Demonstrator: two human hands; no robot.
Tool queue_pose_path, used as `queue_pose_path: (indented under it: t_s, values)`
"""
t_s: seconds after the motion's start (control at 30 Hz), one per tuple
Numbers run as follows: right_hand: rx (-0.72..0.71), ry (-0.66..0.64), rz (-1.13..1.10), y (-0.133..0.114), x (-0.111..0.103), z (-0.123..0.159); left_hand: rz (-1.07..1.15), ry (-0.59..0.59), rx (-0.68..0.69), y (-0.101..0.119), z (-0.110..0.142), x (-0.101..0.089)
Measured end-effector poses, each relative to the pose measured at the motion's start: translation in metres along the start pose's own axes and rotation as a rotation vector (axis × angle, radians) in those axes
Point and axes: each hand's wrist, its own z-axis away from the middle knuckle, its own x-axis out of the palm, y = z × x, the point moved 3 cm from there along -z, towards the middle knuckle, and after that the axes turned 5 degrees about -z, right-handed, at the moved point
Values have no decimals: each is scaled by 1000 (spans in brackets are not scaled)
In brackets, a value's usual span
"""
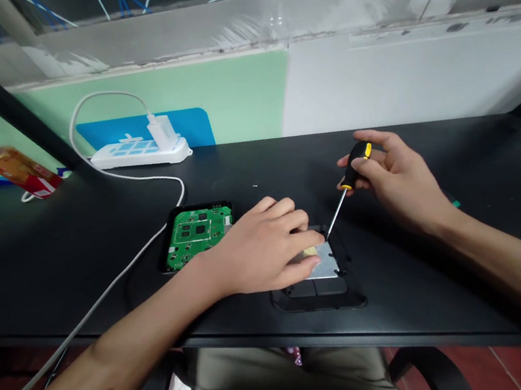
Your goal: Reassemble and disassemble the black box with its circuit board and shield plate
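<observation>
My right hand [400,183] is closed round a screwdriver [348,187] with a black and yellow handle. Its thin shaft slants down to the left, and the tip meets the far edge of a silver metal plate [325,265]. That plate lies inside a black plastic case half [323,294] near the table's front edge. My left hand [263,247] lies on the plate and case, fingers curled and pressing down, covering most of the plate. Left of my left hand sits a green circuit board [197,232] in another black case half.
The black table [446,244] runs the width of the view. At the back left stand a white power strip [140,153] with a white charger [161,131] plugged in; its white cable [107,288] trails off the front edge. A red packet [22,170] leans far left.
</observation>
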Motion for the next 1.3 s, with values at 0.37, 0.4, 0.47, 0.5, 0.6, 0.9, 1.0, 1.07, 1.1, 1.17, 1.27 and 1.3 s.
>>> queue_pose_path:
  t_s: [0.37, 0.4, 0.47, 0.5, 0.6, 0.9, 1.0, 1.07, 1.1, 1.17, 1.27, 1.3]
  values:
    - [-26, -14, 34, 0, -3, 0, -100, -5, 32, 6, -5, -1]
    - [-29, -11, 37, 0, -4, 0, -96, -7, 27, 6, -5, -1]
    - [-33, -7, 40, 0, -4, 0, -73, -7, 6, 5, -4, -3]
    - [-34, -7, 38, 0, -4, -1, -59, -8, -3, 5, -4, -4]
    - [-42, -18, 19, 0, -4, -1, -37, -14, -19, 3, -3, -4]
    - [-28, 31, -44, -7, -1, 3, -13, -37, -39, 1, -1, -3]
    - [-20, 37, -47, -10, 1, 5, -14, -41, -38, 1, 0, -4]
    - [-14, 36, -40, -10, 1, 6, -16, -44, -41, 1, 1, -4]
    - [-12, 35, -35, -11, 0, 6, -15, -45, -43, 1, 0, -3]
    - [-10, 34, -24, -11, -1, 5, -8, -54, -47, 1, 0, -3]
    - [-11, 37, -16, -12, -2, 4, 10, -63, -51, 2, -1, -2]
    - [-11, 39, -14, -12, -2, 4, 13, -60, -51, 2, -1, -2]
